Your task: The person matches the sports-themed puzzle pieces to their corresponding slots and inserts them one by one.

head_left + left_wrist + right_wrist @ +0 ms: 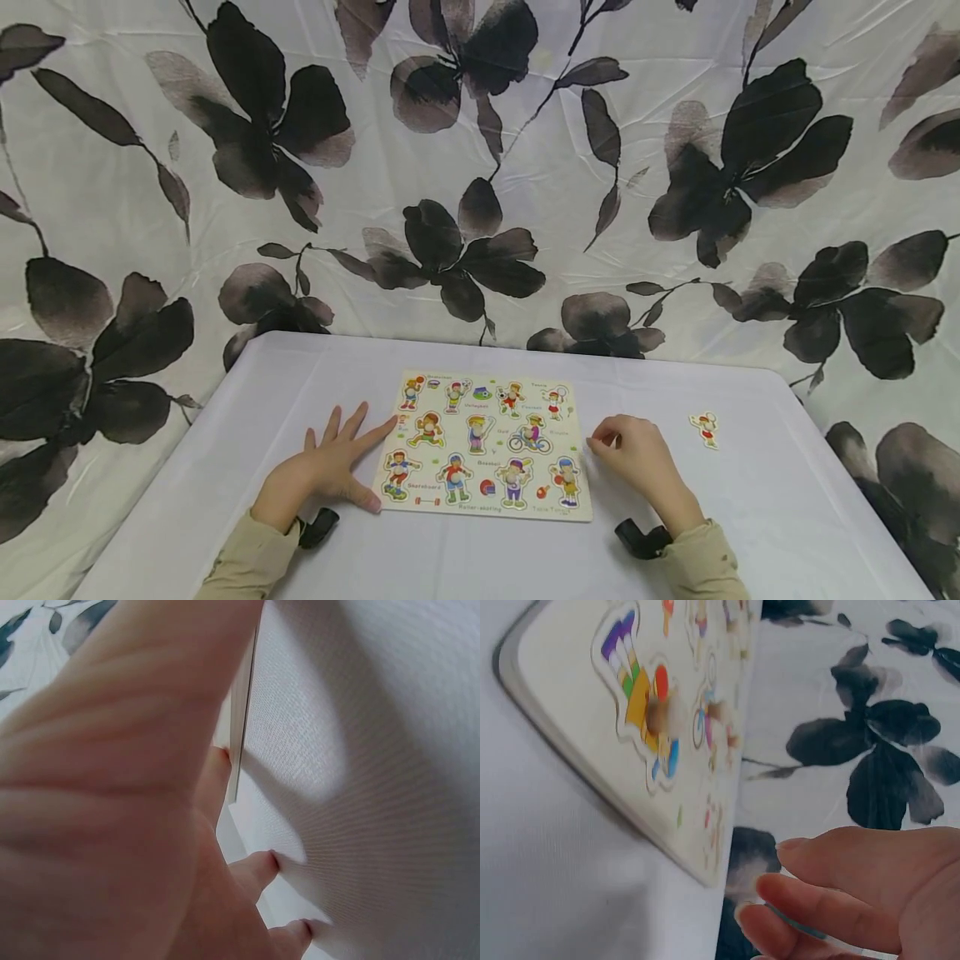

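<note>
A flat cream puzzle board (487,517) lies on the white table, its cartoon sport figures set in rows. My left hand (330,467) spreads its fingers at the board's left side, index fingertip and thumb right at the edge. In the left wrist view, other fingertips (259,870) rest on the tabletop. Beside the board's right edge is my right hand (633,454), fingers loosely bent and nothing between them. Its thumb (817,855) stands apart from the fingers in the right wrist view. One loose figure piece (706,429) in red and white lies on the table right of that hand.
The white table (315,367) ends at a hanging cloth (570,167) with dark flowers behind it. Black wrist devices (641,540) sit below both hands. A figure on the board (639,697) bears a small raised knob, blurred up close.
</note>
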`<state>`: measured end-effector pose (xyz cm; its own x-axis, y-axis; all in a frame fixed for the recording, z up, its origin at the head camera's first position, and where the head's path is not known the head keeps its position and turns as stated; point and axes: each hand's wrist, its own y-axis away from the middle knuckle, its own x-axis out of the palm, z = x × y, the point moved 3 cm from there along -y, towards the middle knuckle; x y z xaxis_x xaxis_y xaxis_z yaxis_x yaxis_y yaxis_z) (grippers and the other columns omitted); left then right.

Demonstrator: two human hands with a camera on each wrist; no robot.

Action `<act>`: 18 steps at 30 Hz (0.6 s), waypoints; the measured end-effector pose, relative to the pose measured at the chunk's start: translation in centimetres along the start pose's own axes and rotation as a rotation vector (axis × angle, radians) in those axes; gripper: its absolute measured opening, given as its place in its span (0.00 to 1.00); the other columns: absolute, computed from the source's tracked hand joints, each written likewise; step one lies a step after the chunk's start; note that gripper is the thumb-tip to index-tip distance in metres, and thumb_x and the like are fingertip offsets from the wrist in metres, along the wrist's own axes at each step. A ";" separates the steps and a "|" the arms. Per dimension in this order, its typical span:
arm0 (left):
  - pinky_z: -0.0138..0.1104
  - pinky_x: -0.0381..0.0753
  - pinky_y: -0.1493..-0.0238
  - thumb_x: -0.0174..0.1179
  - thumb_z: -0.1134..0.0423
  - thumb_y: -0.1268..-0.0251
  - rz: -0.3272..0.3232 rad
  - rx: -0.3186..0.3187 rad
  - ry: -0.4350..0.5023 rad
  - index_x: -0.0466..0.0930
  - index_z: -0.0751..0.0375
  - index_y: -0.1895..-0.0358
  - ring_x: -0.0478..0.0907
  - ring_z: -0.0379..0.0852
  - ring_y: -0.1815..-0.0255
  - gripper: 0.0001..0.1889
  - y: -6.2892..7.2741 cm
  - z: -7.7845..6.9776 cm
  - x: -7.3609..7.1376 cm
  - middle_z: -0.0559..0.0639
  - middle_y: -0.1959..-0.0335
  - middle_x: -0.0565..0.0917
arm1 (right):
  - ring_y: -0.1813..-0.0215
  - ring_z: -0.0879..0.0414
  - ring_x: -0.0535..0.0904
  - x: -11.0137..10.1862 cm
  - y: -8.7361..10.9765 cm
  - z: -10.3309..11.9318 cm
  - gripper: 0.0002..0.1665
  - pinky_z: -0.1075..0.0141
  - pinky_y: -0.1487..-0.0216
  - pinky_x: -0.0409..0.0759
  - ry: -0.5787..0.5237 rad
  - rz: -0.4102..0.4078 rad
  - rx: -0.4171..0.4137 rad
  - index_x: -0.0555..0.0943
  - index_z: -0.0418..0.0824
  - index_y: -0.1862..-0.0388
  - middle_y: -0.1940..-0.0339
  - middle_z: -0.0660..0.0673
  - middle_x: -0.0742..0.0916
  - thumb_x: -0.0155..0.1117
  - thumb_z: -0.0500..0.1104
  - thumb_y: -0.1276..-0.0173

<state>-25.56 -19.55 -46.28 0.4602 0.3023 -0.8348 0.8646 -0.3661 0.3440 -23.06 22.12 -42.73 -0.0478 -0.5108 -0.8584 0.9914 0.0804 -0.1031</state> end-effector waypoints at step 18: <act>0.75 0.24 0.38 0.80 0.37 0.78 -0.001 -0.005 -0.006 0.55 0.48 0.21 0.24 0.77 0.25 0.69 -0.3 0.4 0.4 0.70 0.21 0.37 | 0.75 0.55 0.73 -3.7 -0.2 -5.4 0.03 0.61 0.71 0.69 0.049 -0.276 0.054 0.87 0.37 0.73 0.79 0.49 0.83 0.68 0.37 0.42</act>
<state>-25.72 -19.69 -46.88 0.4578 0.2977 -0.8377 0.8663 -0.3613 0.3450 -23.79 28.63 -42.29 -0.3213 -0.4646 -0.8252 0.9451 -0.1024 -0.3104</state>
